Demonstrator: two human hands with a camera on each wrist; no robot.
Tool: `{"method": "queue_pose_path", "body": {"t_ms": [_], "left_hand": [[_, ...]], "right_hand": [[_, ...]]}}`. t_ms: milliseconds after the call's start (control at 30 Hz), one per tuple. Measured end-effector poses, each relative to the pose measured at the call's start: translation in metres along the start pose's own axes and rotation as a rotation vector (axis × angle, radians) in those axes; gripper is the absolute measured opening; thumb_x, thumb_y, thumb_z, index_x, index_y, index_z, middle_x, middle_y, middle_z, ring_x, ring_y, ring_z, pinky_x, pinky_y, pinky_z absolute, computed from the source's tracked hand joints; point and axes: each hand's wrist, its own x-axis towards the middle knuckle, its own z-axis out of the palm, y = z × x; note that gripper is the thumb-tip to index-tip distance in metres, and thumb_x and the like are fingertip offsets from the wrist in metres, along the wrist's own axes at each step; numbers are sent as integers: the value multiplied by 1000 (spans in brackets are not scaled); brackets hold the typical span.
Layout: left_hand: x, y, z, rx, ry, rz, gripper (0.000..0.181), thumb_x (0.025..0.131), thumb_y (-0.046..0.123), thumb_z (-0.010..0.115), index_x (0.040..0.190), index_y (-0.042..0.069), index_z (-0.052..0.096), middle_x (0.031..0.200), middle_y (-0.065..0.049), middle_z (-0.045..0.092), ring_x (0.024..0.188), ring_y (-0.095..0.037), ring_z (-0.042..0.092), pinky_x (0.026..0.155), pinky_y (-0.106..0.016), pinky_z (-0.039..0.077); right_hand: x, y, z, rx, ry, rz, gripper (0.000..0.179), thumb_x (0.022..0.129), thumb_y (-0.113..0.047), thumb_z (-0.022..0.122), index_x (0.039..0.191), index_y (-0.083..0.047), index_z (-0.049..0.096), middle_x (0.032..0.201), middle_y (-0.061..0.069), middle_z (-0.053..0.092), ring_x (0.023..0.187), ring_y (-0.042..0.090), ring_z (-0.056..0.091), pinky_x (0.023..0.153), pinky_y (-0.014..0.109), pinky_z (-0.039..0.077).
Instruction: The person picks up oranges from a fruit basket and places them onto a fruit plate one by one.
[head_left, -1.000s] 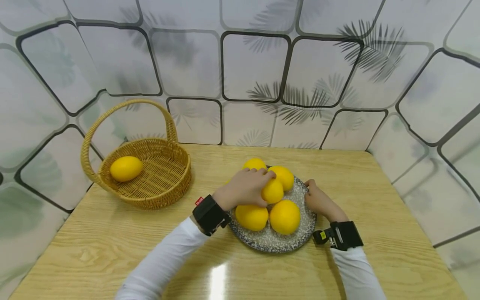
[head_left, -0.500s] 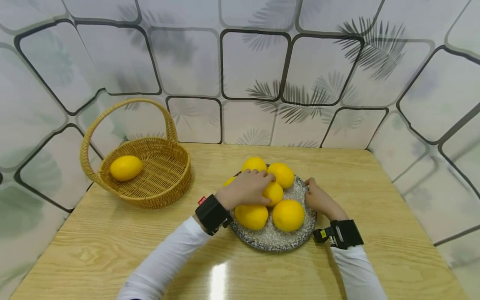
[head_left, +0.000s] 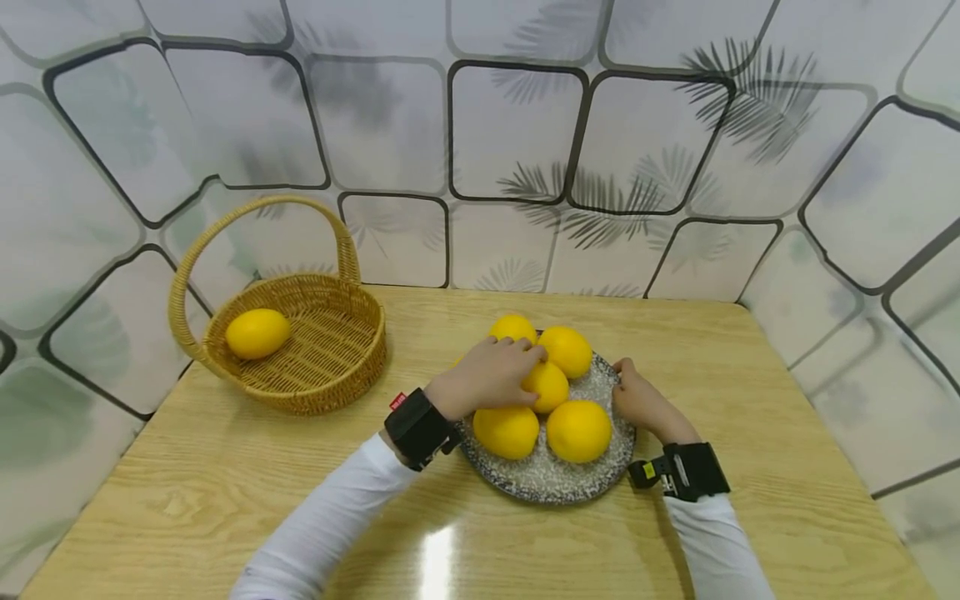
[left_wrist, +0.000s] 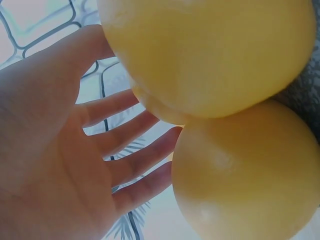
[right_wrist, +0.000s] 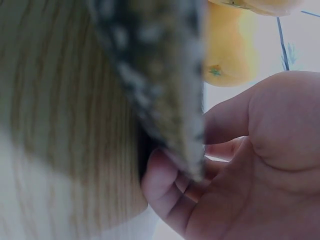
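Observation:
A speckled grey plate (head_left: 551,487) bears several yellow-orange oranges, among them a front left one (head_left: 506,432) and a front right one (head_left: 579,431). My left hand (head_left: 491,375) reaches over the plate from the left, its thumb and fingers around the orange (head_left: 547,387) in the middle of the pile. In the left wrist view its fingers (left_wrist: 142,165) pass behind two oranges that fill the right side. My right hand (head_left: 643,406) grips the plate's right rim. The right wrist view shows one fingertip (right_wrist: 160,175) under the rim.
A wicker basket (head_left: 330,392) with a tall handle stands at the back left of the wooden table (head_left: 187,500). One orange (head_left: 257,333) lies inside on its left. A patterned wall covering (head_left: 517,125) rises right behind the table.
The front right orange has shifted a little to the right on the plate. My left hand stays around the middle orange, which sits slightly lower. My right hand keeps its place on the rim.

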Motion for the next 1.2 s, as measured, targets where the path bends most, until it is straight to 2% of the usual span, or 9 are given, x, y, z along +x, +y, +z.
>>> {"method": "queue_pose_path", "body": {"t_ms": [333, 700, 1200], "left_hand": [[-6, 2, -7, -1, -2, 2, 53, 93, 45, 57, 138, 17, 50, 131, -8, 61, 110, -27, 59, 101, -48, 48], [-7, 0, -4, -5, 8, 1, 53, 92, 45, 57, 138, 17, 50, 130, -8, 61, 108, -27, 59, 99, -49, 48], [-13, -7, -1, -33, 20, -7, 54, 94, 43, 55, 140, 17, 49, 136, -9, 59, 116, -27, 57, 104, -49, 45]], "right_hand": [[0, 2, 1, -6, 1, 5, 41, 99, -5, 26, 136, 12, 20, 70, 5, 38, 54, 14, 34, 53, 28, 33], [0, 1, 0, -6, 3, -8, 42, 99, -4, 26, 137, 13, 20, 66, 2, 35, 52, 13, 32, 52, 27, 33], [-1, 1, 1, -17, 9, -39, 41, 98, -3, 25, 135, 16, 20, 66, 2, 36, 51, 12, 31, 51, 27, 32]]}}
